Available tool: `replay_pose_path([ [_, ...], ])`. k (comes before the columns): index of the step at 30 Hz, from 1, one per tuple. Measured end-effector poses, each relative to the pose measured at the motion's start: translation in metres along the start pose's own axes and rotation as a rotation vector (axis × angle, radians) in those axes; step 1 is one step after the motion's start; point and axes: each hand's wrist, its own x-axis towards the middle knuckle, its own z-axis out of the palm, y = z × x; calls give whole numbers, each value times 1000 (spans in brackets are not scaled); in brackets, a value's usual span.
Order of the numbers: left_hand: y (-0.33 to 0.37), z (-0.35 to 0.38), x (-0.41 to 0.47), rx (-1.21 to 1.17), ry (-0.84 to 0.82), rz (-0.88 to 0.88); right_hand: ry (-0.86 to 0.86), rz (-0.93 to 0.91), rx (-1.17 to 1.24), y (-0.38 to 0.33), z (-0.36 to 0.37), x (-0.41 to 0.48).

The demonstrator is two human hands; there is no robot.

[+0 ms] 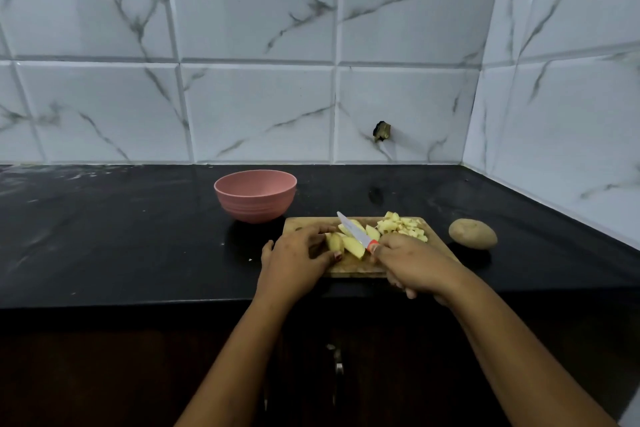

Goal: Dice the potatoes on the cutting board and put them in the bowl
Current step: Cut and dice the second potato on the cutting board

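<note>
Potato wedges go under a small knife on a board, with the bowl waiting behind.

The left hand [298,253] rests on the rectangular wooden cutting board [356,268], its fingers curled over and pressing on a pale yellow potato wedge [335,242] at the left of a row of similar wedges. The right hand [412,263] has its fingers clamped round the orange-red handle of a silver-bladed knife [353,230], and the blade slants up and to the left across the wedges. A heap of small diced potato cubes [401,227] lies on the far right part of the board. The round pink bowl [255,196] stands on the black counter [121,236] just beyond the board's far left corner. A whole brown unpeeled potato [472,233] lies on the counter beside the board's right edge.
</note>
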Motion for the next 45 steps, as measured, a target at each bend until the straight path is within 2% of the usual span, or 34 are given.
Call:
replay_pose_path([
  [5,1,-2,0,34,-4,13,79,-37,169,6,-1,6],
  [15,-1,0,3,51,-27,8,74,-84,-89,-1,27,-3],
  [30,2,1,-1,80,15,33,120,-100,-23,-8,30,-4],
  [33,7,0,-5,139,21,41,144,-99,-123,-7,26,-4],
  [37,13,-1,-12,112,97,27,58,-75,-235,-2,30,-3],
  [45,12,-4,-11,86,43,-29,102,-27,-483,-1,16,2],
])
